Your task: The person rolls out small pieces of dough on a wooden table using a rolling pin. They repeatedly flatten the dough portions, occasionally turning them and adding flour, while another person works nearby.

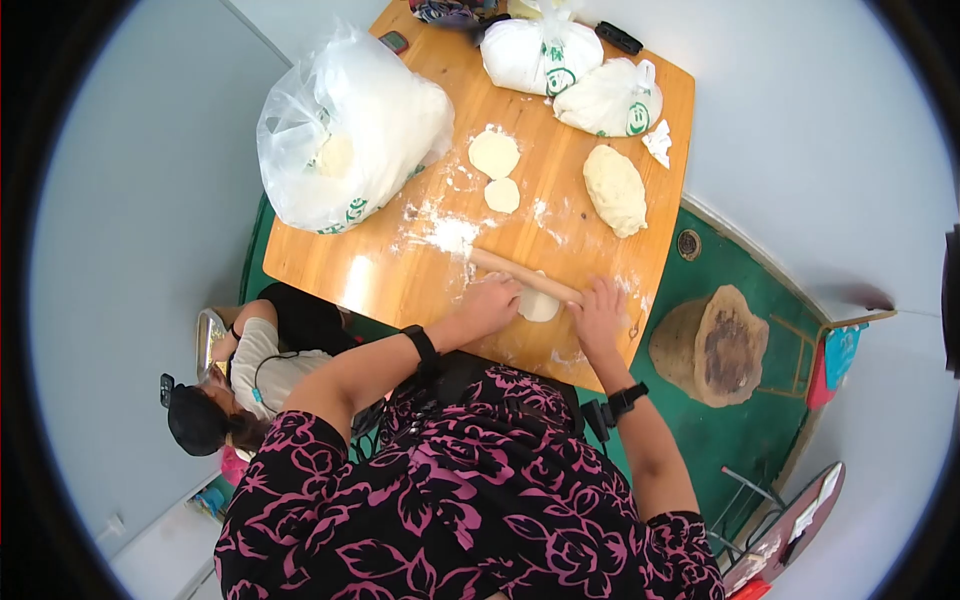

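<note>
A wooden rolling pin (525, 272) lies slantwise across a small flattened round of dough (538, 306) near the table's front edge. My right hand (601, 312) is on the pin's right end, with its fingers over the wood. To the left, my left hand (490, 303) has its fingers curled in at the dough's left edge and seems to pinch it; the fingertips are partly hidden. Two rolled dough rounds, one larger (494, 154) and one smaller (502, 196), lie farther back. A big oval lump of dough (615, 190) rests at the right.
On the wooden table (400, 265) are scattered flour (450, 235), a large plastic bag (350, 130) at the left and two tied white bags (542, 55) (610, 98) at the back. Another person (265, 365) sits at the lower left. A wooden stump (715, 345) stands on the green floor.
</note>
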`<action>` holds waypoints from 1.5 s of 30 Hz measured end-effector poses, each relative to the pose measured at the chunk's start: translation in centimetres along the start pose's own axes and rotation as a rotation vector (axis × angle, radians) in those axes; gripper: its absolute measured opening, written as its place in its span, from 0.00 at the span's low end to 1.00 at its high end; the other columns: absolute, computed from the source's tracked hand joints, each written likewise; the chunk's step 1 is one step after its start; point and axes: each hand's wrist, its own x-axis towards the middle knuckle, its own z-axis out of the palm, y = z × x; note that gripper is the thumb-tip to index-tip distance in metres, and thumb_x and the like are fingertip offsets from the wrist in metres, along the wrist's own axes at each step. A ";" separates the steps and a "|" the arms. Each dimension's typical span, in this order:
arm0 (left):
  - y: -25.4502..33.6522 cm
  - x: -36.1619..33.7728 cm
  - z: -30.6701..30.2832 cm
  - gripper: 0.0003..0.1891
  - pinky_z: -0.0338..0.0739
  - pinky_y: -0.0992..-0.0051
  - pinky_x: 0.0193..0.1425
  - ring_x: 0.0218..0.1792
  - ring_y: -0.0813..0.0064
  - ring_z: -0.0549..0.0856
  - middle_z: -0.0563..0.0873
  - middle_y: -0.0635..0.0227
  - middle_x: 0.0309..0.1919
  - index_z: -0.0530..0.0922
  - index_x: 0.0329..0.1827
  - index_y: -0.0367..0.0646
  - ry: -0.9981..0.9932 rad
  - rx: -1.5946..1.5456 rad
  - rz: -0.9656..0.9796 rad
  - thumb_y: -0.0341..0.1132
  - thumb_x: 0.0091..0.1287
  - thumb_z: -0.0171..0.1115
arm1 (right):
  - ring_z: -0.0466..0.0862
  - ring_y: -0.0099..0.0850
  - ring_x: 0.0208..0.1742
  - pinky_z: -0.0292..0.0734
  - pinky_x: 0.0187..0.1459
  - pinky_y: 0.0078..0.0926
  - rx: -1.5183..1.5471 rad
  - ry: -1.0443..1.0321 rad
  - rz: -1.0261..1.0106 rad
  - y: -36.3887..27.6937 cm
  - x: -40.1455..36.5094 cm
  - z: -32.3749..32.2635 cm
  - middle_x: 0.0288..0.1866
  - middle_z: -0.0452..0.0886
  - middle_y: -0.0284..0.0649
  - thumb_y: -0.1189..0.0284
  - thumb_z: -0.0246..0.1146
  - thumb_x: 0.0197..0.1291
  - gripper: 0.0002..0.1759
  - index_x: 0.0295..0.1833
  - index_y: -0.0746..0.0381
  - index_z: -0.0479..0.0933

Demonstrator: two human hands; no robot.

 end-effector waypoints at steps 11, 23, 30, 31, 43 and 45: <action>0.3 5.1 2.5 0.11 0.75 0.60 0.45 0.43 0.52 0.80 0.80 0.50 0.37 0.79 0.31 0.39 0.006 0.158 -0.190 0.38 0.51 0.64 | 0.72 0.45 0.53 0.67 0.52 0.40 0.017 0.177 0.268 0.7 -1.2 -2.3 0.54 0.73 0.46 0.59 0.65 0.51 0.21 0.44 0.63 0.73; -4.1 6.7 -0.1 0.12 0.78 0.65 0.37 0.30 0.56 0.83 0.83 0.52 0.25 0.79 0.30 0.37 -0.020 -0.713 -0.563 0.36 0.48 0.68 | 0.70 0.51 0.44 0.67 0.47 0.43 0.041 0.266 0.437 2.0 -1.7 -0.4 0.39 0.71 0.52 0.63 0.65 0.53 0.20 0.39 0.68 0.69; -0.4 7.3 -0.8 0.15 0.78 0.64 0.39 0.34 0.55 0.84 0.84 0.53 0.28 0.83 0.30 0.35 -0.267 -0.095 -0.344 0.40 0.47 0.69 | 0.72 0.50 0.44 0.68 0.46 0.41 -0.007 0.179 0.483 1.7 -1.9 -0.8 0.41 0.72 0.51 0.59 0.64 0.54 0.21 0.40 0.67 0.69; 0.3 7.0 -0.1 0.15 0.78 0.64 0.39 0.35 0.55 0.84 0.84 0.52 0.29 0.83 0.31 0.36 -0.252 -0.053 -0.297 0.39 0.47 0.69 | 0.72 0.50 0.45 0.68 0.46 0.41 -0.025 0.273 0.429 1.9 -1.5 -0.6 0.41 0.72 0.51 0.59 0.64 0.54 0.21 0.39 0.67 0.69; -0.9 8.4 0.7 0.11 0.77 0.73 0.32 0.28 0.73 0.82 0.84 0.62 0.28 0.81 0.32 0.37 -0.243 -0.419 -0.294 0.34 0.50 0.69 | 0.73 0.46 0.46 0.71 0.46 0.38 0.004 0.206 0.488 1.9 -1.5 -0.4 0.43 0.72 0.47 0.57 0.64 0.53 0.22 0.40 0.66 0.69; -1.3 9.9 -1.2 0.11 0.76 0.76 0.29 0.27 0.77 0.82 0.84 0.64 0.30 0.81 0.34 0.35 -0.340 -0.371 -0.400 0.32 0.52 0.69 | 0.73 0.46 0.46 0.71 0.46 0.38 -0.023 0.205 0.490 1.9 -1.6 -0.6 0.43 0.72 0.47 0.57 0.65 0.53 0.22 0.39 0.66 0.69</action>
